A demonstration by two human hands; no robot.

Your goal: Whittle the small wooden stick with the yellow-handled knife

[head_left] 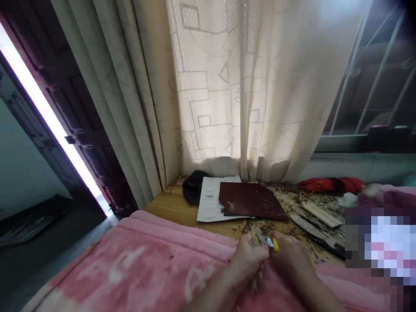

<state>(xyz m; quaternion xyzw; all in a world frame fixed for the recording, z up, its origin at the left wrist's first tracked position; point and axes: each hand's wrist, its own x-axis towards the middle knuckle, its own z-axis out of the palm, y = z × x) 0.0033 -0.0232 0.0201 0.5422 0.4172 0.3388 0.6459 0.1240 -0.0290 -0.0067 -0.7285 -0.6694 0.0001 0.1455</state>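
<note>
Low in the middle of the view, my right hand [289, 255] is closed around a yellow utility knife [276, 245], whose metal blade end points left over my left hand. Tight beside it, my left hand [248, 255] is closed too. A pale, wood-like piece [255, 284] shows below its fingers, but most of it is hidden. Both hands are above a pink blanket [146, 255]. Just beyond them lies a wooden surface [175, 208] strewn with shavings [250, 226].
A dark red board [250, 199] overlaps a white printed sheet [208, 203], with a black plastic bag [193, 186] behind. To the right are a light wooden strip [321, 214], a large knife [315, 232] and a red bundle [334, 185]. Curtains [211, 86] hang behind.
</note>
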